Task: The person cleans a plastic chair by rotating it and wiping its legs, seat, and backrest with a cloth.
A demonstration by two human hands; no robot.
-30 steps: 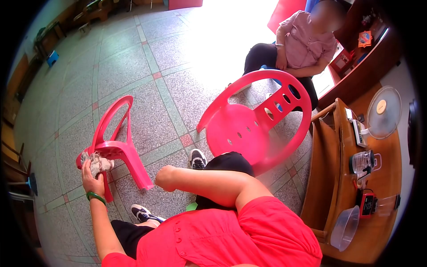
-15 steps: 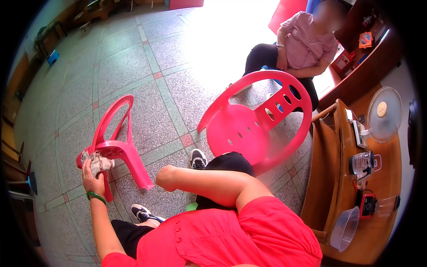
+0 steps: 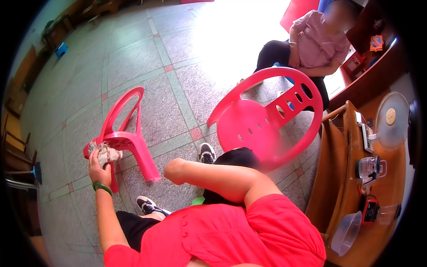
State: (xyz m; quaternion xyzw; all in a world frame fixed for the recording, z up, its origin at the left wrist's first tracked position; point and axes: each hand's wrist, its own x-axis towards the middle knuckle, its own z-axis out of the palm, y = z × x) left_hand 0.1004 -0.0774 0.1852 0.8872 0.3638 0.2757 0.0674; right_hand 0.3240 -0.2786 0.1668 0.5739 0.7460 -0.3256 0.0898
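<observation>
My left hand [image 3: 99, 171], with a green bangle at the wrist, is closed on a crumpled, beige-and-brown cloth [image 3: 108, 154]. It presses the cloth against a pink plastic chair piece [image 3: 141, 153] with legs and a curved open frame. Across my lap, the right forearm lies bent by my dark-trousered knee. The right hand [image 3: 175, 171] hangs rounded at its end, its fingers hidden from view. Beyond that knee stands a pink plastic chair [image 3: 243, 122] with a round seat, a slotted back and a curved rim; the right hand is apart from it.
Another person [image 3: 318, 46] sits behind the chair with folded arms. To the right, a wooden cabinet [image 3: 336, 147] carries a fan [image 3: 391, 116], a glass jug [image 3: 368, 169] and a clear plastic tub [image 3: 347, 233]. A blue stool [image 3: 61, 50] stands far left on the tiled floor.
The whole view has shifted, with everything appearing slightly further right. My left hand stays on the cloth at nearly the same place on the chair piece; the right arm keeps its pose.
</observation>
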